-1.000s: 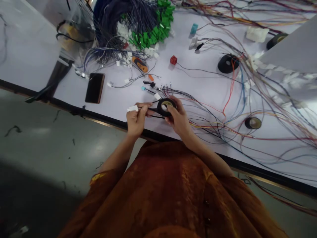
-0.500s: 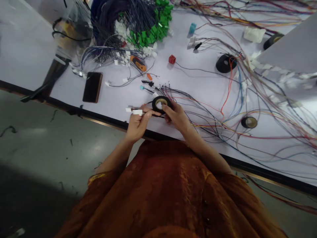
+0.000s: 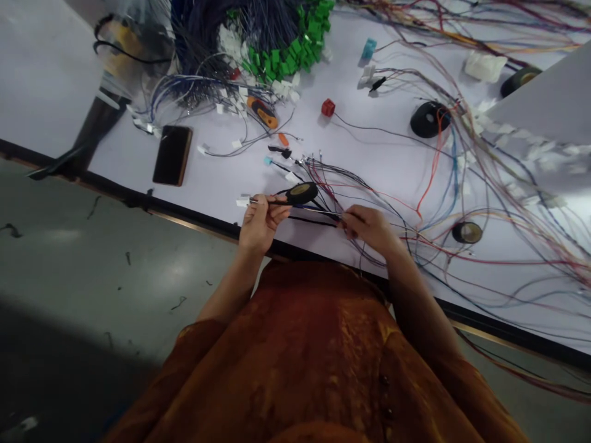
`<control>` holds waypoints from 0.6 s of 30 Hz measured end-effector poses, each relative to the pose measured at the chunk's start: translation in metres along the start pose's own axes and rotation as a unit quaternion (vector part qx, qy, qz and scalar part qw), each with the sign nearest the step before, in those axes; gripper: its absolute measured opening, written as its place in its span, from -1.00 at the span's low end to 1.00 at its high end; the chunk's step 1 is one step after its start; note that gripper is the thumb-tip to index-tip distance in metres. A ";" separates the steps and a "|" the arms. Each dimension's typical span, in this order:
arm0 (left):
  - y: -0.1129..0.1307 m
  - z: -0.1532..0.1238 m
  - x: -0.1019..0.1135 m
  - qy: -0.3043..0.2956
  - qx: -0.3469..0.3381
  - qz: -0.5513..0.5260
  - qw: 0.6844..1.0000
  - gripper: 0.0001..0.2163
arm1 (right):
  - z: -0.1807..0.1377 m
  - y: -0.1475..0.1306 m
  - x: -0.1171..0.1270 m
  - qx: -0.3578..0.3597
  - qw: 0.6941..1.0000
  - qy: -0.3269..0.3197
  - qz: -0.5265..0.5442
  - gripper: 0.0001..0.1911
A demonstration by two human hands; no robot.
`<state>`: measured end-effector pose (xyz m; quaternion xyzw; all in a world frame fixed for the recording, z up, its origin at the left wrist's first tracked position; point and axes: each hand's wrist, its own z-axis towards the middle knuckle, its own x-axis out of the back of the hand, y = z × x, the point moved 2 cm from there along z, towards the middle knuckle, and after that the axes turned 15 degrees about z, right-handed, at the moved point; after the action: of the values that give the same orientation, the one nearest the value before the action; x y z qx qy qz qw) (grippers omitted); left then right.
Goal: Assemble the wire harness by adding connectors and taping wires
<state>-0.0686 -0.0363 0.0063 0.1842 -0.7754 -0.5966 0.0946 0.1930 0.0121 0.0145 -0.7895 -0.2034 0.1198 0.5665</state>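
Note:
Over the table's front edge my left hand (image 3: 258,226) pinches dark wires near a white connector (image 3: 242,201). A roll of black tape (image 3: 301,193) sits tilted just beyond its fingertips; whether those fingers touch the roll I cannot tell. To the right my right hand (image 3: 369,229) is closed on the same run of wires (image 3: 321,211), which stretches nearly straight between both hands. Past the roll lie a small light-blue connector (image 3: 268,160) and a fan of loose wire ends (image 3: 310,160).
A phone (image 3: 172,155) lies at the left. Behind are an orange-and-black tool (image 3: 262,112), a red connector (image 3: 328,107) and a heap of green connectors (image 3: 289,55). Tape rolls (image 3: 430,119) and tangled wires (image 3: 455,184) spread across the right.
My right hand has let go of the tape roll and moved right along the wires, closing on them. The roll has tipped from facing up to a slant. My left hand stays close by.

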 end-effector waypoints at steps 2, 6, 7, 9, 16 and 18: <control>0.001 -0.002 0.002 -0.004 -0.040 0.008 0.999 -0.61 | -0.008 -0.005 0.023 -0.039 0.995 0.071 0.060 -0.74; 0.013 -0.012 -0.001 -0.051 -0.153 0.062 0.985 -0.66 | -0.014 -0.030 0.040 0.082 0.950 0.271 0.131 -0.69; 0.017 -0.015 -0.003 -0.068 -0.183 0.091 0.977 -0.68 | -0.012 -0.036 0.034 0.106 0.948 0.264 0.146 -0.70; 0.026 -0.020 -0.009 -0.101 -0.239 0.150 0.954 -0.71 | 0.000 -0.044 0.011 0.089 0.961 0.183 0.185 -0.63; 0.022 -0.018 -0.015 -0.082 -0.188 0.126 0.971 -0.67 | 0.035 -0.030 -0.054 -0.057 0.944 0.020 0.324 -0.58; 0.010 -0.012 -0.013 -0.043 -0.125 0.073 0.988 -0.64 | 0.034 -0.024 -0.056 -0.046 0.939 0.051 0.338 -0.55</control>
<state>-0.0539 -0.0390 0.0204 0.0879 -0.7092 -0.6878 0.1273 0.1242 0.0220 0.0238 -0.8421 0.0991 0.2546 0.4651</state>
